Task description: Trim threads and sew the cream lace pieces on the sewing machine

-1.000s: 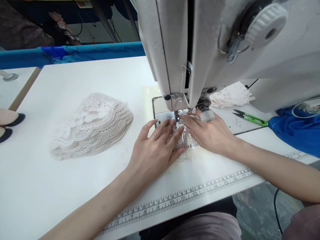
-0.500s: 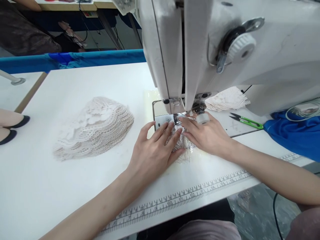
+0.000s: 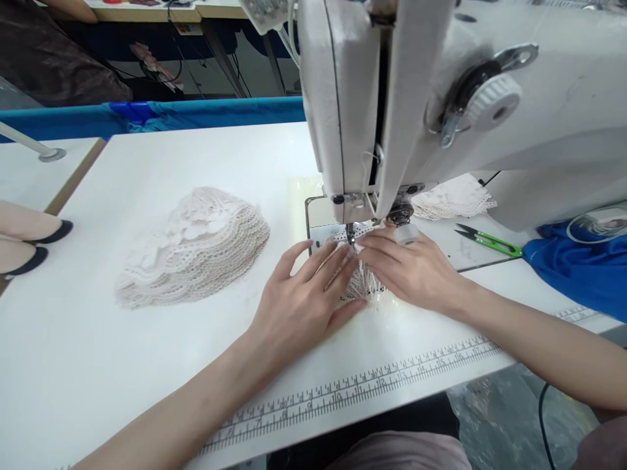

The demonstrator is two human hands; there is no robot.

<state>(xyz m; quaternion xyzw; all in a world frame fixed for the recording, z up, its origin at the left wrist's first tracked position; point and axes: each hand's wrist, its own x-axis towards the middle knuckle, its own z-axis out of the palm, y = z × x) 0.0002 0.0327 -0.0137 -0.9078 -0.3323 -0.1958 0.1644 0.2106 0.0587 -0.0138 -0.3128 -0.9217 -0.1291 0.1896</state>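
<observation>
A small piece of off-white lace (image 3: 365,282) lies at the needle of a sewing machine (image 3: 372,104). My left hand (image 3: 306,297) rests on its left side, fingers spread and flat, thumb out towards me. From the right, my right hand (image 3: 409,264) presses on the same lace with its fingers stretched out close together, right beside the presser foot (image 3: 350,233). Both hands hide much of the lace. To the left, a stack of scalloped lace pieces (image 3: 206,251) sits on the white table (image 3: 161,365).
Behind the needle lies more lace (image 3: 455,197). Green-handled thread snips (image 3: 490,241) and blue cloth (image 3: 578,267) are on the right. A printed ruler (image 3: 337,397) runs along the front edge. At far left stand doll-like feet (image 3: 39,238) in black shoes.
The lace under my hands has moved slightly forward under the needle, and more of it shows behind the presser foot. My hands stay on it. The camera view has shifted slightly left.
</observation>
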